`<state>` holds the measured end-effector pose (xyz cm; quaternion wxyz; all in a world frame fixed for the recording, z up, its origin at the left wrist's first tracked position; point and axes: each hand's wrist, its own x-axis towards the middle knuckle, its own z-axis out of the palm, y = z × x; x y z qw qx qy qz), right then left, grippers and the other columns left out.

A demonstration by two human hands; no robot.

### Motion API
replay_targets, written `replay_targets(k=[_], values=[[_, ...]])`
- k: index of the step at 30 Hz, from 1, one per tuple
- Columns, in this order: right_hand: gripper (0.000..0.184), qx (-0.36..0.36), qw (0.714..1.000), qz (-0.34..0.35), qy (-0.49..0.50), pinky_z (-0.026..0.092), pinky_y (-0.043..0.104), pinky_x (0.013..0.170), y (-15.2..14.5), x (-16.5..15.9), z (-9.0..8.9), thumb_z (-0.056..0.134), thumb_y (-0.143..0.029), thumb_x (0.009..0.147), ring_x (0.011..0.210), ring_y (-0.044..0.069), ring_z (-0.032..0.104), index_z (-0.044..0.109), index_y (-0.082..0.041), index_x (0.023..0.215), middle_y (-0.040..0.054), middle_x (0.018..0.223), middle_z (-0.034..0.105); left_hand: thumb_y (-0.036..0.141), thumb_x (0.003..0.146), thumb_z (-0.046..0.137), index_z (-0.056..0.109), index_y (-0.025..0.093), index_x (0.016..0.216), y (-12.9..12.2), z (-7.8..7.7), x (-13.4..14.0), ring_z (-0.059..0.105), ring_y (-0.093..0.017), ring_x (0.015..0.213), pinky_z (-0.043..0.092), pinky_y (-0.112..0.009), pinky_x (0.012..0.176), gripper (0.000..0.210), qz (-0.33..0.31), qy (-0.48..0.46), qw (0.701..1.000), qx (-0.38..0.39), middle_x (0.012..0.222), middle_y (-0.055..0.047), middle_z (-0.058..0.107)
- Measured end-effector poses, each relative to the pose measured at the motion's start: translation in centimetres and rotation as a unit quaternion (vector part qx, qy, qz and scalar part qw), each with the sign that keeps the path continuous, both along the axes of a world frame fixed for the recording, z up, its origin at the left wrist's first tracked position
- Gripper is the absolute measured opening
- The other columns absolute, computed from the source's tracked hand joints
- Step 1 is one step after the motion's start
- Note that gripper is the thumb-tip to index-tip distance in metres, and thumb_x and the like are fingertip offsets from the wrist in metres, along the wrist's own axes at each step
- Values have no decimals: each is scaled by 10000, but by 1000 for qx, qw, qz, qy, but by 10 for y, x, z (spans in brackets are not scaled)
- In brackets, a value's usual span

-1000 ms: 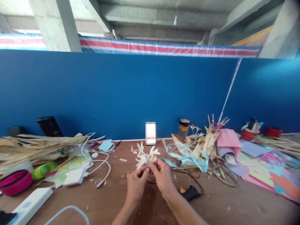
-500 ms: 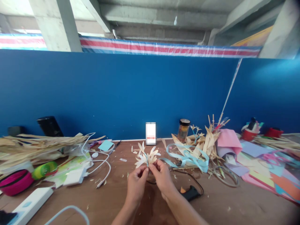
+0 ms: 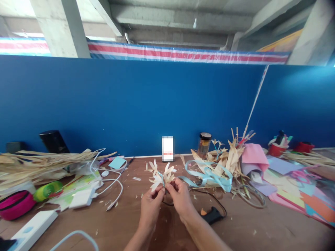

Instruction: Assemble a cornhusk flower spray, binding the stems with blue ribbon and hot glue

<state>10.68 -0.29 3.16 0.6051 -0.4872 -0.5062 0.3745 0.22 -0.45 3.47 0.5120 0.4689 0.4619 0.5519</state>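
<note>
A handmade flower spray with pale, husk-like petals and a light-blue wrapped stem is held up between my hands, above the brown table. My left hand pinches the lower stem from the left with thumb and forefinger. From the other side, the thumb and fingers of my right hand close on the stem just under the petals. The stem's lower end is hidden by my fingers. A black glue gun with an orange trigger lies on the table by my right forearm.
Light-blue ribbon and dried husks lie to the right, beside coloured paper. A phone-like white screen stands by the blue partition. Leftward are white cables, a power strip and a pink case.
The flower spray has turned slightly between my fingers, so its petals sit at a different angle. Both hands keep their pinch in nearly the same place.
</note>
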Motion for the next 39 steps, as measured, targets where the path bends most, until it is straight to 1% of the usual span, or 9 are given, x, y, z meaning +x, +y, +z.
replay_targets(k=[5, 10, 16, 20, 23, 26, 31, 34, 39], values=[[172, 4, 1000, -11, -2, 439, 244, 608, -2, 0, 2, 525, -326, 756, 649, 163, 574, 549, -160, 721, 26, 693, 630, 348, 622, 663, 654, 111, 594, 1, 0, 0, 453, -94, 466, 347, -186, 460, 239, -14, 1, 1000, 11, 474, 19, 540], [153, 11, 1000, -12, -17, 437, 241, 608, -4, 1, 6, 506, -305, 771, 644, 159, 576, 535, -168, 709, 17, 675, 623, 326, 631, 658, 664, 120, 578, 0, 4, 0, 531, -131, 544, 400, -205, 533, 213, -28, 9, 999, 13, 539, -10, 615], [157, 18, 998, -44, -37, 434, 248, 614, -6, 0, 8, 516, -311, 761, 627, 158, 574, 539, -173, 689, 19, 673, 631, 317, 641, 651, 713, 139, 730, 1, 4, -1, 615, -198, 702, 449, -244, 656, 208, -36, 15, 999, 26, 683, -45, 700], [158, 18, 999, -32, -13, 439, 244, 605, -5, -2, 8, 515, -312, 763, 629, 159, 574, 542, -173, 694, 14, 654, 619, 309, 631, 658, 717, 137, 782, 3, 3, -1, 633, -225, 764, 461, -275, 716, 236, -34, 17, 999, 36, 752, -65, 716], [155, 15, 1000, -22, 4, 439, 246, 617, -4, -4, 7, 517, -308, 763, 644, 159, 573, 548, -171, 696, 13, 668, 621, 289, 635, 653, 715, 140, 800, 3, 3, -2, 633, -228, 798, 455, -280, 755, 231, -16, 27, 998, 47, 783, -64, 717], [153, 11, 1000, -13, 16, 435, 245, 624, -4, -5, 5, 512, -307, 769, 665, 160, 570, 561, -166, 735, 12, 689, 617, 289, 651, 639, 709, 142, 817, 2, 3, -3, 633, -227, 792, 454, -287, 753, 232, 7, 49, 998, 49, 802, -63, 715], [158, 26, 999, -16, 9, 427, 245, 664, -6, -7, 6, 498, -311, 787, 714, 163, 564, 567, -169, 780, 8, 722, 612, 297, 694, 603, 684, 130, 897, 2, 3, -4, 624, -231, 802, 452, -300, 754, 275, -13, 44, 997, 60, 824, -72, 708], [149, 34, 999, -9, 14, 427, 245, 685, -7, -8, 8, 493, -304, 791, 735, 165, 566, 566, -174, 792, 11, 753, 621, 295, 702, 599, 679, 128, 902, 4, 0, -4, 615, -231, 823, 444, -299, 765, 272, -2, 42, 996, 73, 862, -82, 700], [165, 28, 999, 1, 21, 432, 258, 710, -7, -9, 7, 498, -302, 787, 762, 177, 572, 574, -162, 829, 33, 785, 627, 302, 712, 591, 666, 120, 928, 5, -5, -3, 614, -224, 808, 449, -292, 746, 292, -1, 33, 997, 68, 863, -88, 697]])
